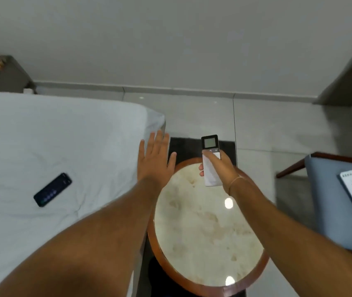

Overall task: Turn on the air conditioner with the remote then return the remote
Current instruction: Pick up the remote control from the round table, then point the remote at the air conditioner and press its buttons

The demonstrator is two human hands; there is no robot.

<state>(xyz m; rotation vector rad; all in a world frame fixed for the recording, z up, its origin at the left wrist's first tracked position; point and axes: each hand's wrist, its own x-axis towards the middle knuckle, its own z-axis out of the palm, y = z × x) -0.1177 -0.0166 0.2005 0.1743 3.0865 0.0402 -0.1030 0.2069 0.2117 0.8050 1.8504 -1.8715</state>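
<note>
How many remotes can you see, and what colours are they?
White remotes: 1, the white remote held in the right hand above the round table.
Black remotes: 1, the black remote lying on the bed.
Total: 2. The white thing on the chair is too unclear to count.

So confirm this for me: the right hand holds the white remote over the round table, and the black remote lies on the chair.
Not quite. The head view shows the black remote lying on the bed, not the chair. The right hand does hold the white remote over the round table.
</note>
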